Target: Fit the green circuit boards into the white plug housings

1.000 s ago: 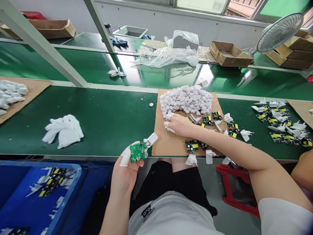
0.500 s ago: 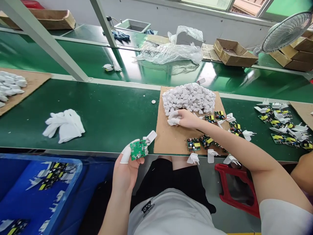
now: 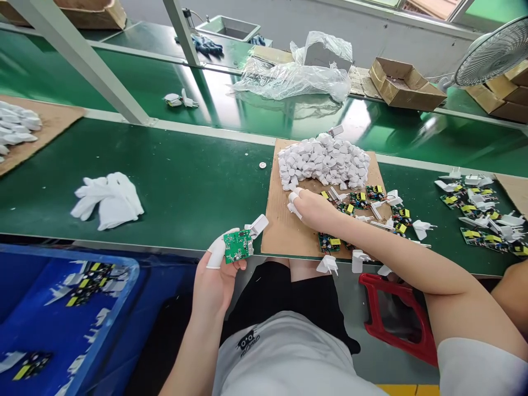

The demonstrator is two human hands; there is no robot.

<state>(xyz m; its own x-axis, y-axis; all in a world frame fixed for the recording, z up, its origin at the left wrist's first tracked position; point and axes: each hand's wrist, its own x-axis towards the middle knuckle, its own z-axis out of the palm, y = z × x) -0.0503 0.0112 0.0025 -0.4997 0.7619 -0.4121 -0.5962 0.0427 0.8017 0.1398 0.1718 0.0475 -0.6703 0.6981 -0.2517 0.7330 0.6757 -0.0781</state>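
Note:
My left hand (image 3: 216, 275), with white finger cots, grips a green circuit board (image 3: 238, 246) by its edge near the table's front. A white plug piece (image 3: 259, 225) sticks out from the board's upper right corner. My right hand (image 3: 311, 209), also in white finger cots, is over the cardboard sheet (image 3: 284, 234), its fingers drawn together just in front of a heap of small white plastic pieces (image 3: 324, 159). What lies between those fingertips is hidden. Circuit boards with yellow parts (image 3: 358, 199) and white plugs lie beside and under my right forearm.
White gloves (image 3: 109, 201) rest on the green table at left. Below them stands a blue bin (image 3: 134, 280) with boards inside. More boards (image 3: 480, 209) lie at right, near another person's arm (image 3: 511, 291). A slanted metal post (image 3: 82, 66) rises at left.
My right hand has drawn back from the edge of the white heap toward me, and its fingers have closed. The left hand still holds the board. The view has shifted slightly.

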